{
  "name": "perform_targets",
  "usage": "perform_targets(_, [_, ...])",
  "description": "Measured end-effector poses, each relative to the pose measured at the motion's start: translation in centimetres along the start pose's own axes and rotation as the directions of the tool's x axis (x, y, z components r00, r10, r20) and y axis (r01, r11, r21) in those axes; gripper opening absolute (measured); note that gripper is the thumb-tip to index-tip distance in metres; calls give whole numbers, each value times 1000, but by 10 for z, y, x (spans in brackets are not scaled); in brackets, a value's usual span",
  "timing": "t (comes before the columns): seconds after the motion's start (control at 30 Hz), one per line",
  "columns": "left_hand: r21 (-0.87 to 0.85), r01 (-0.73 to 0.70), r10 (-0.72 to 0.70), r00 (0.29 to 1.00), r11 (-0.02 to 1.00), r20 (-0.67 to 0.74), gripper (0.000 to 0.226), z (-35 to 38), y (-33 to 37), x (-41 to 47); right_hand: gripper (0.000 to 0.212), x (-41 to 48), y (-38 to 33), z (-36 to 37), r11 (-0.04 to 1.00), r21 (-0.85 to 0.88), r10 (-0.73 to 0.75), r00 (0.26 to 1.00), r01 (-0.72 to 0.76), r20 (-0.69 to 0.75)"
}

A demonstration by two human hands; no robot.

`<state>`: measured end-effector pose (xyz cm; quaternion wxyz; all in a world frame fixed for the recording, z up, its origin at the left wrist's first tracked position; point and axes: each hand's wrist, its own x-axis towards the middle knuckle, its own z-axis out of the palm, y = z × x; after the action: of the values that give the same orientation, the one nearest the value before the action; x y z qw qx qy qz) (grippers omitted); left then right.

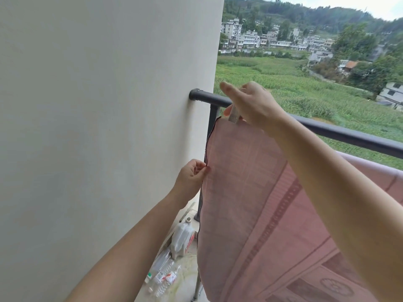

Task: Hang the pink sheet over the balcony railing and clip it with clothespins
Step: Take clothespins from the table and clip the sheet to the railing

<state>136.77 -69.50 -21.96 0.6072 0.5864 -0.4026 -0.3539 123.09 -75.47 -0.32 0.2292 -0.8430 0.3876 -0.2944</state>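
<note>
Right hand [250, 103]: grips pale clothespin [234, 115] at top corner of pink sheet [250, 192].
Left hand [192, 175]: pinches sheet's dark side hem, below right hand.
Sheet look: patterned, draped over dark railing [349, 134] under right hand.
Surroundings: white wall [98, 105] left of hands; plastic bottles [182, 238] on floor below.

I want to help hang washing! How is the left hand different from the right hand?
The left hand is low, pinching the side edge of the pink patterned sheet; the right hand is high, by the dark metal railing. The left hand holds only cloth; the right hand grips a pale clothespin at the sheet's top. Both work on one sheet.
</note>
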Motion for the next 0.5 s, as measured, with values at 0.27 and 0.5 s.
perform_targets(0.27, [-96,164,-117,921,982,371,29,15,8,9,34,-18,-13,-1,986,-75,-141,987,146,73])
perform_targets(0.5, [-195,336,-212,856,921,472,21,2,-18,6,39,-20,-22,14,989,47,-143,978,137,152])
